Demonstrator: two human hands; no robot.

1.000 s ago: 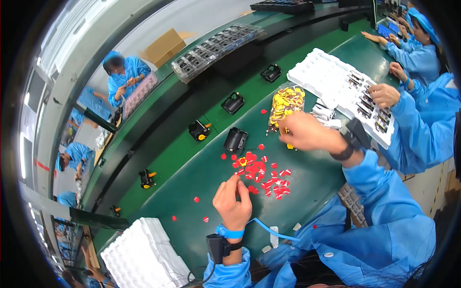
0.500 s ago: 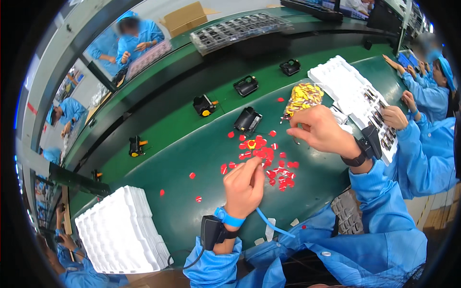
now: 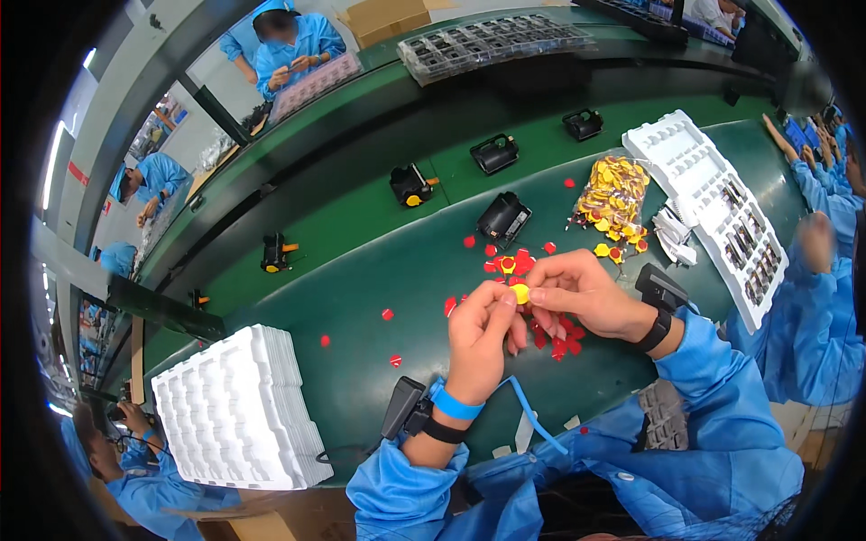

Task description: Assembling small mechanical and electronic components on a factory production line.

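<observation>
Between the fingertips of both hands is a small round yellow piece [image 3: 520, 293]. My left hand [image 3: 478, 338] pinches it from the left, and my right hand [image 3: 591, 296] pinches it from the right. Red discs [image 3: 564, 341] lie scattered on the dark green table under and around my hands, partly hidden by them. Just beyond my fingers lies a yellow piece with a red centre [image 3: 508, 265]. Behind it stands a black plastic housing [image 3: 503, 219]. To its right lie a clear bag of yellow pieces [image 3: 613, 191] and several loose yellow pieces [image 3: 608, 252].
White moulded trays [image 3: 239, 410] are stacked at the left. Another white tray [image 3: 713, 212] with small dark parts lies at the right, beside a white bundle [image 3: 672, 234]. Black housings [image 3: 413, 185] sit on the green belt [image 3: 352, 216] beyond. A co-worker [image 3: 825, 298] sits at the right.
My right hand has moved left and down from beside the bag, and my left hand has risen slightly to meet it. The yellow piece now shows between them. The head view has shifted a little.
</observation>
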